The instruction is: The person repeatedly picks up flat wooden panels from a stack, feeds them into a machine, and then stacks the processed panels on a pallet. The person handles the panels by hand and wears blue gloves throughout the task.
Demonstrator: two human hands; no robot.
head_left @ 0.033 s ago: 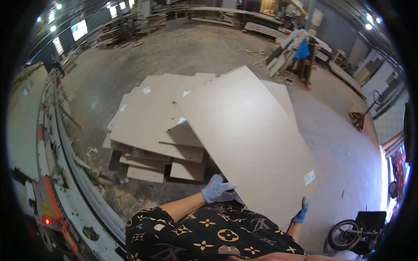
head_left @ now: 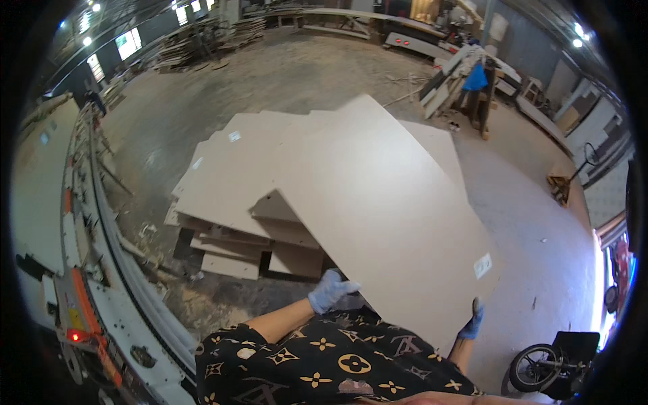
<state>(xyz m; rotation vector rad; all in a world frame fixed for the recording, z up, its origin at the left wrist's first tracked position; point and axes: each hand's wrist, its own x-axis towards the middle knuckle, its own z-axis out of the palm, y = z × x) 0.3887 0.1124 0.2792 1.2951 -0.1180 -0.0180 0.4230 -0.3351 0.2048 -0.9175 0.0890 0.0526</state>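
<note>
Between left hand (head_left: 332,291) and right hand (head_left: 473,320) slants a panel (head_left: 391,216).

panel stack (head_left: 233,175) right of the machine (head_left: 125,317)

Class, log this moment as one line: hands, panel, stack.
left hand: gloved, holding panel by left edge; right hand: gloved, holding its lower right; panel: pale, white label on right side; board stack: partly hidden by panel

Dusty grey floor (head_left: 270,75), staggered stack of pale panels (head_left: 223,172), scattered debris (head_left: 148,231)
</note>
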